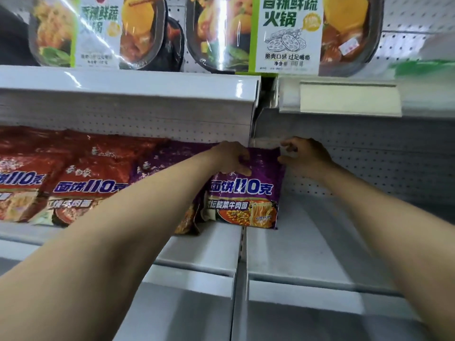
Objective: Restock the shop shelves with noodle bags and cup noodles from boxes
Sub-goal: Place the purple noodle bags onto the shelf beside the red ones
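Note:
A purple noodle bag (246,193) stands upright on the white middle shelf (211,244), straddling the seam between two shelf sections. My left hand (231,157) grips its top left part, fingers curled over the front. My right hand (304,156) pinches its top right corner. Behind my left forearm another purple bag (170,158) leans back. Red noodle bags (86,178) fill the row to the left.
Large hotpot bowls (290,33) in clear wrap stand on the shelf above. The right shelf section (307,242) has a bare white surface and a perforated back panel (369,153). A blank price-tag holder (349,98) hangs on the upper shelf edge.

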The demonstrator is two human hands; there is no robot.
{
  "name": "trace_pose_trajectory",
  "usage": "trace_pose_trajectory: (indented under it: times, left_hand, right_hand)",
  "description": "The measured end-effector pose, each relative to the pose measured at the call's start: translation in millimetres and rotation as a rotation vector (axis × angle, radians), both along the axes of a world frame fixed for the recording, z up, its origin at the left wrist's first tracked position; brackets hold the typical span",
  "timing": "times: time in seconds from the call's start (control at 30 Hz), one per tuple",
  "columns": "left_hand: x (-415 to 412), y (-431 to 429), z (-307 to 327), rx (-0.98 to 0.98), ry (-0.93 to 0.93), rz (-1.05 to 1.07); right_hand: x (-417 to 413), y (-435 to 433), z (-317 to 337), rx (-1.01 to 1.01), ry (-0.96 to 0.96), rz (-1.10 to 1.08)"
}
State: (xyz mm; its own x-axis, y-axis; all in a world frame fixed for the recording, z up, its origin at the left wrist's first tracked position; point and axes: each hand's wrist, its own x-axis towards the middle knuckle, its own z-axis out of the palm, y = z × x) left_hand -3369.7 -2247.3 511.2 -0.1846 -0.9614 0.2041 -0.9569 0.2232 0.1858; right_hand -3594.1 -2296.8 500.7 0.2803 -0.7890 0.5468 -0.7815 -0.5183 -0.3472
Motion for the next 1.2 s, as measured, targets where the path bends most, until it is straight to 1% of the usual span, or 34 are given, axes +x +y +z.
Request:
trace_pose_trajectory:
  times: [0.13, 0.23, 0.33, 0.43, 0.57, 0.73, 0.87, 1.07, 1.2]
  left_hand:
    - [-2.1, -8.6, -9.8, -0.129, -0.078, 0.084]
    - [3.2, 0.5, -17.7, -0.22, 0.023, 0.092]
    - [19.5, 18.4, -19.9, -0.263, 0.121, 0.11]
    - [44.9, 43.3, -18.1, -0.294, 0.222, 0.139]
    - [92.2, 87.7, -19.2, -0.332, 0.281, 0.203]
    - [170.8, 156.9, -29.1, -0.35, 0.307, 0.286]
    - [231.0, 213.7, -45.9, -0.321, 0.297, 0.393]
    - [311.8, 287.5, -82.3, -0.246, 0.307, 0.468]
    - [347.4, 331.6, -107.5, -0.215, 0.325, 0.494]
  right_hand:
    - [-7.0, 13.4, -1.4, 0.007, 0.019, -0.053]
    - [-3.3, 27.7, 0.1, -0.011, 0.059, -0.098]
    - [11.0, 44.6, 5.2, -0.018, 0.067, -0.126]
    - [37.0, 65.5, 7.9, -0.002, 0.066, -0.128]
    - [87.6, 95.8, 3.6, 0.007, 0.087, -0.106]
    - [161.1, 146.9, -3.4, 0.047, 0.097, -0.069]
    - [217.2, 193.4, -17.1, 0.07, 0.082, -0.04]
    - [291.6, 259.0, -53.1, 0.158, 0.076, 0.007]
    - [331.9, 297.0, -81.3, 0.22, 0.047, 0.065]
